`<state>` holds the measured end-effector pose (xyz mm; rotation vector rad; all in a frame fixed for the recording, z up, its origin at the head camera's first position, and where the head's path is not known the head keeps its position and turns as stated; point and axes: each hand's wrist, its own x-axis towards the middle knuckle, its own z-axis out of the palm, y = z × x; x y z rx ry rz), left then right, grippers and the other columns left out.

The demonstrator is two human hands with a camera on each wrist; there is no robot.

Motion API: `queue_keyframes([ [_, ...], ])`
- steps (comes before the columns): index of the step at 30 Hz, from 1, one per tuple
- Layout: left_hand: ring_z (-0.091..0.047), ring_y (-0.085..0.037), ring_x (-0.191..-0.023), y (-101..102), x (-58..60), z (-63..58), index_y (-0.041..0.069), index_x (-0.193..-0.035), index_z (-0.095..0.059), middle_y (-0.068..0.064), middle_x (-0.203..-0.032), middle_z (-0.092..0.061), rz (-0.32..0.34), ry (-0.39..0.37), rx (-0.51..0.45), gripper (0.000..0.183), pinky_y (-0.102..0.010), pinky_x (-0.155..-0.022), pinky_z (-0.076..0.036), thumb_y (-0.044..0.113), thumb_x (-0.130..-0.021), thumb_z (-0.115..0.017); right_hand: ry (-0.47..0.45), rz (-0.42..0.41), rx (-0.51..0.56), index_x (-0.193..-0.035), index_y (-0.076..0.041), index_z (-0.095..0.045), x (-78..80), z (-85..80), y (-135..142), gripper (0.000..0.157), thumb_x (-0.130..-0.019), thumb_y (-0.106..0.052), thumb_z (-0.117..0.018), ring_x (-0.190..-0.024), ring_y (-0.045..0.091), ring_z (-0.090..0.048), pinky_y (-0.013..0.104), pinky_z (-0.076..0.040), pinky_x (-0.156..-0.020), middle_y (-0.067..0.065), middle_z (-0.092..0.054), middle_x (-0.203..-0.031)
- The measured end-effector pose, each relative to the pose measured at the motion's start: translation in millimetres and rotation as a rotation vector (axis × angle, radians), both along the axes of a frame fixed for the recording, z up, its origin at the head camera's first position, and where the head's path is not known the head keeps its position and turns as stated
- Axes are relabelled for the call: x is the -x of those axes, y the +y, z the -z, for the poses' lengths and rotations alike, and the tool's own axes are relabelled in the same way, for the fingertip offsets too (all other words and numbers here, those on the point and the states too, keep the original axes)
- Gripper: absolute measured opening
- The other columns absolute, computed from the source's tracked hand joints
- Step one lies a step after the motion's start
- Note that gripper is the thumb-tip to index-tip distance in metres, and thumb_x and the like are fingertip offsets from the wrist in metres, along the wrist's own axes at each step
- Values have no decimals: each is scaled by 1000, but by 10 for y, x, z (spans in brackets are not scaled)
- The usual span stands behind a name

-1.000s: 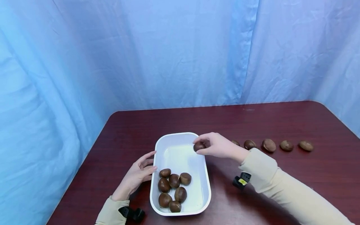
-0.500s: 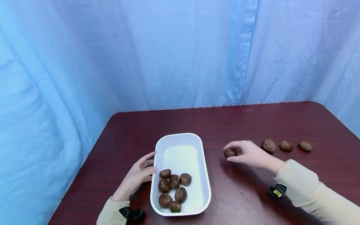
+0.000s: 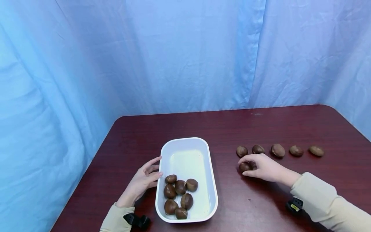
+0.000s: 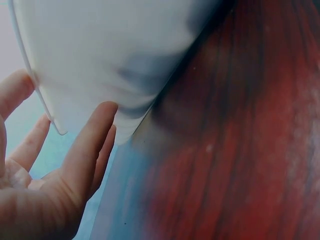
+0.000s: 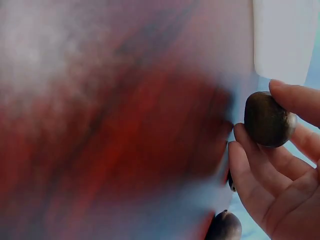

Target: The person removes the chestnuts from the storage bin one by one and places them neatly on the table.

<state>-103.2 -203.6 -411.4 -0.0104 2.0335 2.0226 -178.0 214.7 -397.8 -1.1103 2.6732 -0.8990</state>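
Note:
A brown chestnut [image 3: 245, 166] is pinched between the thumb and fingers of my right hand [image 3: 262, 167], low over the table to the right of the white tray [image 3: 214, 180]. The right wrist view shows the same chestnut [image 5: 267, 119] at the fingertips. My left hand [image 3: 141, 179] touches the tray's left side with spread, relaxed fingers. In the left wrist view, those fingertips [image 4: 107, 112] rest against the tray's outer wall [image 4: 100, 45]. Several chestnuts [image 3: 186, 201] lie clustered in the near half of the tray.
Behind my right hand, several chestnuts [image 3: 278, 150] stand in a row on the dark red table [image 3: 174, 125], running to the right. A blue curtain [image 3: 185, 64] hangs behind the table and along its left side.
My right hand has carried the chestnut from the tray's far right edge out to the right and nearer, in front of the row. The left hand and tray stay put.

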Motion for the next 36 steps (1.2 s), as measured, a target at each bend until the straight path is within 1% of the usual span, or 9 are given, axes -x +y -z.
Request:
queue_keyframes([
  [6, -64, -13, -97, 1, -7, 1, 9, -148, -28, -28, -134, -41, 2, 8, 6, 66, -32, -79, -56, 13, -92, -62, 21, -4, -36, -105, -10, -67, 0, 29, -13, 26, -80, -13, -74, -76, -2, -48, 21, -45, -65, -2, -66, -99],
  [12, -64, -15, -98, 2, -16, -1, 9, -148, -28, -28, -134, -42, 2, 11, 16, 66, -33, -80, -56, 13, -92, -62, -27, 2, -46, -108, -11, -67, 4, 31, -8, 29, -81, -19, -74, -80, -3, -52, 22, -48, -67, 2, -67, -104],
  [16, -64, -15, -98, 3, -20, -1, 10, -148, -28, -27, -135, -42, 2, 11, 16, 66, -33, -80, -55, 14, -92, -62, -38, 10, -43, -109, -10, -67, 3, 35, -5, 32, -80, -22, -75, -84, -2, -55, 23, -50, -68, 4, -67, -106],
  [19, -64, -15, -99, 1, -19, 2, 10, -148, -28, -27, -135, -42, 3, 12, 17, 66, -33, -80, -55, 14, -92, -62, -52, 13, -37, -109, -9, -67, 3, 34, -6, 34, -80, -23, -75, -83, -2, -56, 23, -50, -67, 6, -67, -108],
  [26, -64, -16, -99, -3, -12, 1, 9, -148, -28, -28, -135, -42, 2, 13, 19, 66, -34, -81, -55, 13, -91, -62, -76, 17, -33, -111, -9, -66, 9, 8, -2, 38, -79, -27, -76, -72, -3, -53, 22, -48, -63, 8, -66, -108],
  [29, -64, -16, -98, -3, -10, -1, 9, -148, -28, -28, -135, -42, 0, 15, 21, 66, -34, -82, -55, 14, -91, -63, -79, 24, -40, -111, -9, -66, 13, -18, -2, 39, -79, -29, -76, -73, -3, -55, 21, -48, -63, 8, -66, -109],
  [32, -64, -17, -99, -1, -11, -2, 9, -148, -29, -28, -135, -42, 0, 15, 28, 66, -34, -82, -55, 15, -91, -63, -83, 29, -46, -112, -8, -65, 18, -51, -3, 40, -80, -28, -76, -82, 3, -61, 22, -51, -66, 8, -66, -110],
  [36, -63, -18, -100, 3, -12, -7, 10, -148, -29, -27, -135, -43, -4, 14, 33, 65, -35, -82, -55, 14, -92, -62, -85, 46, -43, -114, -4, -63, 31, -131, -7, 43, -79, -26, -76, -93, 16, -65, 25, -54, -73, 8, -67, -107],
])
